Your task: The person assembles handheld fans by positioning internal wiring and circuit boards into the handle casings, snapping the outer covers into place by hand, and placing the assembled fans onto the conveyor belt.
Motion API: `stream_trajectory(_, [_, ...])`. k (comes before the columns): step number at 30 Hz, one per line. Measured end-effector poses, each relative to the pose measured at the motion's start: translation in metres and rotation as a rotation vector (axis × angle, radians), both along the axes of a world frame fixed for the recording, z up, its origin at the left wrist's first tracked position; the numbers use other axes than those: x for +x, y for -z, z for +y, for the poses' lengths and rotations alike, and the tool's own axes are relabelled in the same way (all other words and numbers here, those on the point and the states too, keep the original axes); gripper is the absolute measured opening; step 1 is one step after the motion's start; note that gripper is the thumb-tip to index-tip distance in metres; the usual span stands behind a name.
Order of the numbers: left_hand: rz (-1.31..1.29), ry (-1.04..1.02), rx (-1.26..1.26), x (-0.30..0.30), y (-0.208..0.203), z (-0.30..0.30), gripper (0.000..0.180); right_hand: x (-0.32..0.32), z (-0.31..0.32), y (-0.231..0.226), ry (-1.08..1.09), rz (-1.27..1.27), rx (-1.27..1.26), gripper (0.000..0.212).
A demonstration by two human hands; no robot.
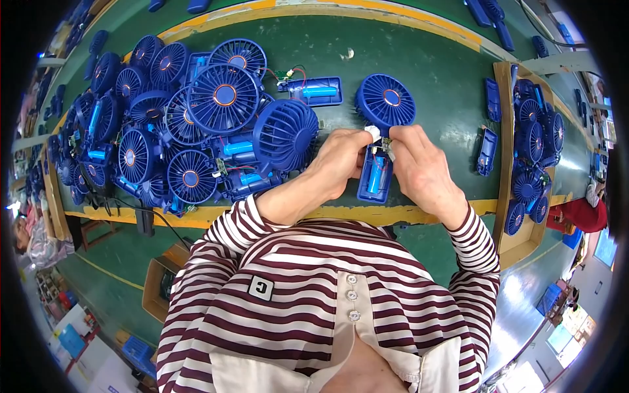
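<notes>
Left hand [341, 157], right hand [422, 167] — at blue fan [388, 98] | shirt [295, 262] — lettered square patch [261, 287]

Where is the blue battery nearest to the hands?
In the head view, the battery is right of centre, in an open blue case, just left of the right hand.

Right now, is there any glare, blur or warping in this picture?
Head view, top: the far yellow stripe bows and the corners fall to black; head view, lower right: white glare washes over the floor; head view, centre: the left hand, right hand and blue fan just beyond them look fairly sharp.
</notes>
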State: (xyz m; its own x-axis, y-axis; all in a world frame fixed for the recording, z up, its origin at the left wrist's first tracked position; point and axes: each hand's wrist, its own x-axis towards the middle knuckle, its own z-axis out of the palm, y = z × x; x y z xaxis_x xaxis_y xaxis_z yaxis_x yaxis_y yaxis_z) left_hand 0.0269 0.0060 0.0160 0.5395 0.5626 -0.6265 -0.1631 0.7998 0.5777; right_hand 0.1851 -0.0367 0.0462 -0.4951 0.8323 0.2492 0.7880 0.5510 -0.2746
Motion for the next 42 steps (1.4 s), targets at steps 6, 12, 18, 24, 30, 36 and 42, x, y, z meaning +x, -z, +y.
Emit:
stream_trajectory(6, [0.004,0.016,0.005,0.0,0.003,0.001,0.016,0.001,0.0,0.002,0.004,0.019,0.008,0.02])
stream_trajectory(12, [0.002,0.003,0.012,0.0,0.008,0.0,0.017,-0.002,-0.001,0.004,0.013,-0.053,0.02,0.02])
stream_trajectory(18, [0.0,-0.004,0.001,-0.001,0.011,0.0,0.018,-0.007,-0.002,0.003,-0.031,-0.141,0.062,0.021])
stream_trajectory(24, [-0.024,0.134,0.12,-0.005,0.014,-0.002,0.022,-0.006,0.001,0.004,-0.048,-0.134,0.029,0.019])
stream_trajectory(30, [0.034,0.119,0.163,-0.001,0.018,-0.004,0.016,-0.004,0.003,0.006,-0.025,-0.133,0.06,0.016])
stream_trajectory(36, [-0.059,0.053,0.074,0.003,0.03,-0.004,0.015,-0.005,0.004,0.004,0.04,-0.274,0.021,0.013])
stream_trajectory(42, [-0.069,0.031,0.065,0.005,0.029,-0.003,0.016,-0.002,0.009,0.01,0.003,-0.265,-0.005,0.012])
